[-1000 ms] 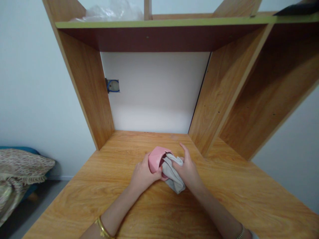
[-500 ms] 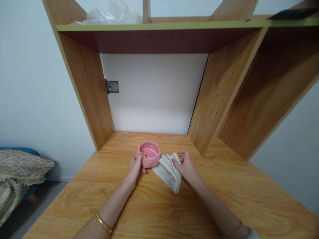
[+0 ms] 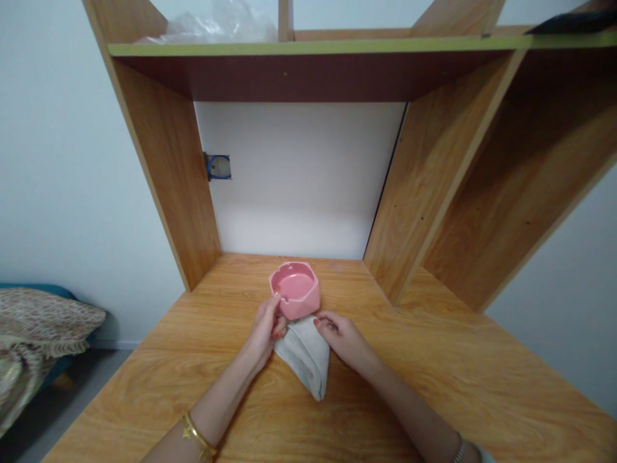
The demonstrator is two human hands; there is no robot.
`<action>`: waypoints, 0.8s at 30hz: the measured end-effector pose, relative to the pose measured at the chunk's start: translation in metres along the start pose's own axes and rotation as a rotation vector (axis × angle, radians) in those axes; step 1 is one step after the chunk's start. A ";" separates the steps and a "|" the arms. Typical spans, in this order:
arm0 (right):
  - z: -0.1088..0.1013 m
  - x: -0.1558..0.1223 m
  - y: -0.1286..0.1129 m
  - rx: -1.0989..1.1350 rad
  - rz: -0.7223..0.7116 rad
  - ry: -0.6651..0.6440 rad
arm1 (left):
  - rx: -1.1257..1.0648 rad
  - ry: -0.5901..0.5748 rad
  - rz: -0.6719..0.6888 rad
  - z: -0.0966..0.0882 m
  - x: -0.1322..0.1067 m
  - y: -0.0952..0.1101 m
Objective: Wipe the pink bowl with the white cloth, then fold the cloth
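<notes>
A pink, faceted ashtray (image 3: 303,307) with a round hollow and notched rim is tilted toward me above the wooden desk. My left hand (image 3: 266,326) grips its near left side, thumb over the rim and the other fingers below. Just under the ashtray hangs a light grey cloth (image 3: 306,357), its lower corner pointing toward me. My right hand (image 3: 341,337) pinches the cloth's upper right edge between thumb and fingers, close to the ashtray's bottom. The ashtray's underside is hidden from view.
The wooden desktop (image 3: 385,399) spreads around both hands. Wooden side panels (image 3: 405,193) and a shelf (image 3: 308,48) frame the space, with a clear plastic bag (image 3: 222,26) above. An open socket hole (image 3: 220,167) shows on the back wall. A patterned blanket (image 3: 43,328) lies far left.
The ashtray has moved slightly right and away from me, tilting more toward me. My right hand has brought the cloth left, from beside the ashtray to beneath it, and its fingers have closed on it.
</notes>
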State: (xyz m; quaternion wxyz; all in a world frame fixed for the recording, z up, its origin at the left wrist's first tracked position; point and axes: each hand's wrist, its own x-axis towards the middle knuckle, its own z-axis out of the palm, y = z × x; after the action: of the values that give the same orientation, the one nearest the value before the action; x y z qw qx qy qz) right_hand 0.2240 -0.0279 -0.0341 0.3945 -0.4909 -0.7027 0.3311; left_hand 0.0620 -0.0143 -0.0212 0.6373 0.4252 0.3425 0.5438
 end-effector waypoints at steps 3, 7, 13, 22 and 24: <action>-0.001 0.002 0.003 -0.022 -0.063 0.095 | 0.066 0.007 0.010 0.004 -0.003 0.000; -0.010 0.005 0.008 -0.021 -0.052 0.294 | 0.144 0.054 0.011 0.007 -0.004 -0.002; -0.013 0.002 -0.008 0.183 0.137 0.281 | 0.220 0.122 0.019 0.011 -0.004 -0.009; -0.017 0.002 -0.009 0.077 0.151 0.311 | 0.320 -0.056 0.157 0.011 -0.005 -0.024; -0.026 0.004 -0.004 0.057 0.159 0.352 | 0.370 -0.139 0.173 0.008 -0.004 -0.025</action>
State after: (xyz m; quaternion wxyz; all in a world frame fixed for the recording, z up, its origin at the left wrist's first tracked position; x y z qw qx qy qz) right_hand 0.2443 -0.0237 -0.0171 0.4975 -0.5839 -0.5723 0.2898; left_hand 0.0786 -0.0212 -0.0414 0.5216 0.5991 0.3538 0.4937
